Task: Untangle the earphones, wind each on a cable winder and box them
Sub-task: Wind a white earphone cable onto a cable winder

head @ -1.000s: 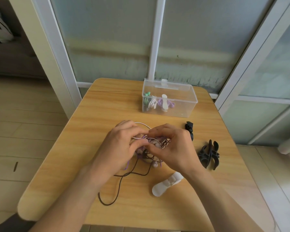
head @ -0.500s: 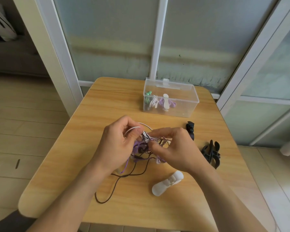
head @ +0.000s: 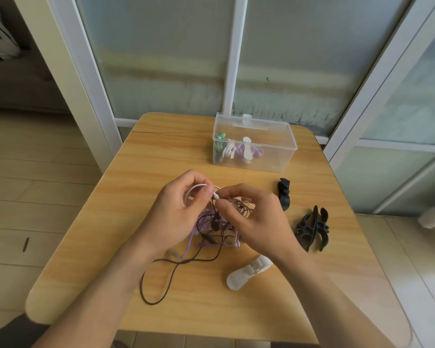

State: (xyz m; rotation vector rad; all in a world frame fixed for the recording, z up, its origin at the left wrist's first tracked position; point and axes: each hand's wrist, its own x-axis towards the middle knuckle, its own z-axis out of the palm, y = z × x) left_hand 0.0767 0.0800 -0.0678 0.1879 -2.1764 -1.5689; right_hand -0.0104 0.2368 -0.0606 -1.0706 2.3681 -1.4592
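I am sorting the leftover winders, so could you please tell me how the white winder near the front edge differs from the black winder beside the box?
The white winder is pale and lies flat near the right wrist; the black winder is dark and lies nearer the clear box. Both carry no cable.

**Around the wooden table**

A light wooden table (head: 161, 146) with rounded corners stands against a wall of frosted glass panels (head: 161, 51) set in white frames (head: 232, 59). A dirty, streaked band runs across the lower part of the glass. To the right, another framed glass panel (head: 407, 116) angles away from the table. The floor (head: 35, 187) is pale wood-look planking, and a small dark mark (head: 25, 244) lies on it left of the table. At the upper left, beyond the white frame, a darker room opens, with a grey, blurred piece of furniture (head: 18, 89) too dim to identify.
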